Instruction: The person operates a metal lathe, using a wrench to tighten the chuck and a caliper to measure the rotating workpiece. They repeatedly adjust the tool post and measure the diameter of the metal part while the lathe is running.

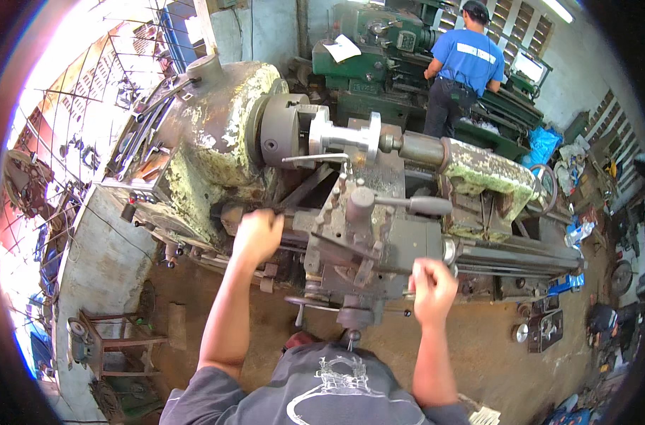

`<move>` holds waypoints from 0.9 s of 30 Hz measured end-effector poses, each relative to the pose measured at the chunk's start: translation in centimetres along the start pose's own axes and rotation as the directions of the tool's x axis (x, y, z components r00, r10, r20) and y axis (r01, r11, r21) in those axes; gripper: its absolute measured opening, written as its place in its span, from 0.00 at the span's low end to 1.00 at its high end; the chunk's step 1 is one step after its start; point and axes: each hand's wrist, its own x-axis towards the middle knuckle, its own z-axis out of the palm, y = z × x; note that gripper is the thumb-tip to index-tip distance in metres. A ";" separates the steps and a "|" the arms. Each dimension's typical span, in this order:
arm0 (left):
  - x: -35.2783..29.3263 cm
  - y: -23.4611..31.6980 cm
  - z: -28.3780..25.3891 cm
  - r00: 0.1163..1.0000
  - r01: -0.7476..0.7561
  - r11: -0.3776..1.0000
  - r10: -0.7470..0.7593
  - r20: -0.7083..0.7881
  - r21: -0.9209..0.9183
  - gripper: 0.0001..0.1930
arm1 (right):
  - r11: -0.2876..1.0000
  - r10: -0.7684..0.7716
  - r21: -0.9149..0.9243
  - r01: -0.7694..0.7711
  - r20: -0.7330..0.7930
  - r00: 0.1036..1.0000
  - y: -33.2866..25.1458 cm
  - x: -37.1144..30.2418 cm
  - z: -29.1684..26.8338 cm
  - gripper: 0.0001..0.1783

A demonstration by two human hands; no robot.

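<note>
A large worn lathe stands in front of me. Its chuck and tailstock hold a shiny flanged metal workpiece between them. Below the workpiece sits the tool post, with a thick lever pointing right. My left hand rests at the front of the lathe bed near the headstock, its fingers curled; what they hold, if anything, is hidden. My right hand is closed at the right end of the slide, fingers pressed together around a small crank handle, mostly covered by the hand.
A carriage handwheel juts toward my body. Tools lie on top of the headstock at left. Beyond the lathe, a person in a blue shirt works at a green machine. A wooden stand is at lower left; a dark box is on the floor at right.
</note>
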 end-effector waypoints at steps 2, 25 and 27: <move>-4.3 -5.4 3.5 0.803 0.201 0.961 -0.272 0.530 0.189 0.34 | 0.980 0.196 -0.007 -0.197 -0.058 0.979 4.7 -4.4 -1.9 0.06; -28.1 -12.4 49.0 0.466 0.715 0.405 0.332 0.820 -0.570 0.13 | 0.388 0.675 -0.735 -0.555 -0.183 0.715 18.3 -22.1 1.2 0.11; -26.8 -16.1 48.8 0.462 0.630 0.605 0.213 0.861 -0.487 0.16 | 0.095 0.751 -0.830 -0.550 -0.303 0.587 14.4 -20.8 2.0 0.10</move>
